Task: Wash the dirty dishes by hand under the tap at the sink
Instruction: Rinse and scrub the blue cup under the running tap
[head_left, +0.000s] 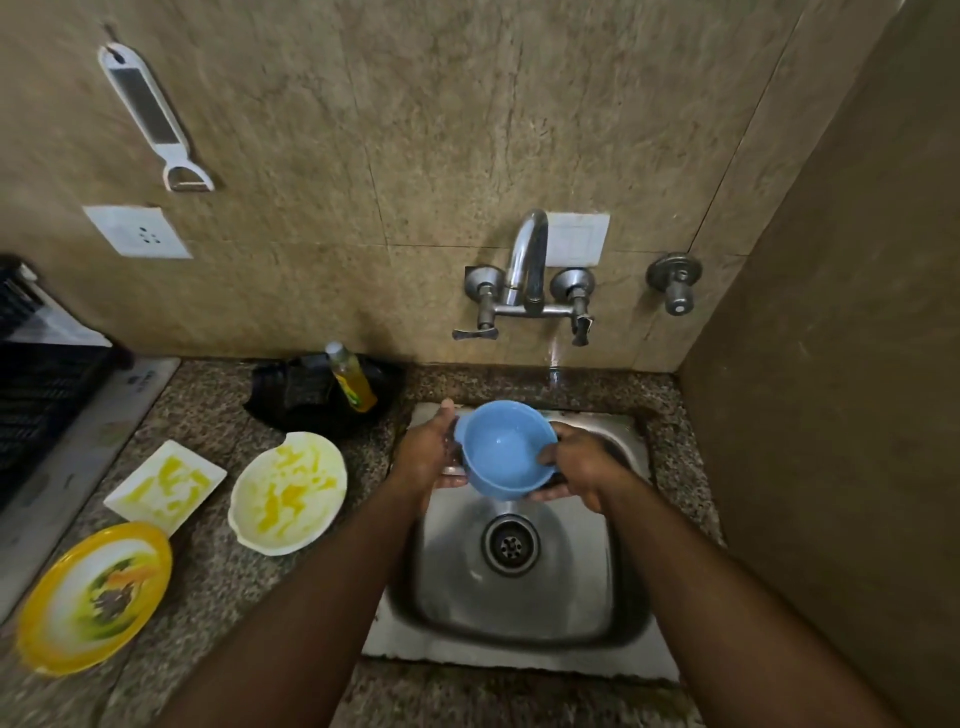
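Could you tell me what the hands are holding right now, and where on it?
Both hands hold the blue bowl over the sink: left hand on its left rim, right hand on its right rim.

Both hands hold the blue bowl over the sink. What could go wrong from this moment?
1. The blue bowl looks wet; held only between the left hand and right hand, it might slip into the sink.
2. The white bowl and square dish with yellow residue sit close beside the basin, so an elbow might knock them.
3. Water may splash onto the counter.
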